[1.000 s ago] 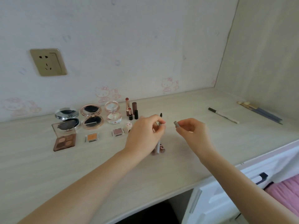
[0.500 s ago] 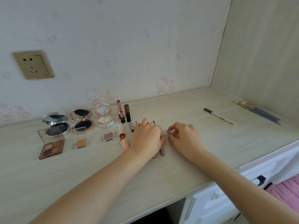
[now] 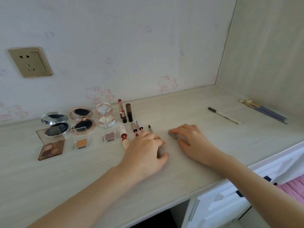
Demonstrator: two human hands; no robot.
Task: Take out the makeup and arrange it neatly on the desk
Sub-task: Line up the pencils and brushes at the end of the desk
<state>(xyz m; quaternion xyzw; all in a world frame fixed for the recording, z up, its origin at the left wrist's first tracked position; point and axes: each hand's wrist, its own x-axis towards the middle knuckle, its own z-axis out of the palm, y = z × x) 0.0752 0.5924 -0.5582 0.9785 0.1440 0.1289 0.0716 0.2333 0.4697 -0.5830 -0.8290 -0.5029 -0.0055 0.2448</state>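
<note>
1. Three open compacts and three eyeshadow pans lie left on the bench.
2. Two lipsticks stand upright.
3. Left hand, fingers curled, covers a liner pen.
4. Right hand fingers pinch a grey cap against the bench.

Your desk runs along wall, socket up left. Back row left to right: two open compacts, small round compact, upright lipsticks. Front row: open palette, two small pans, lying lipstick, two tubes, liner pen. Your left hand rests over pen's near end; your right hand just right, on cap. Pencil well apart right; brushes by side wall.
</note>
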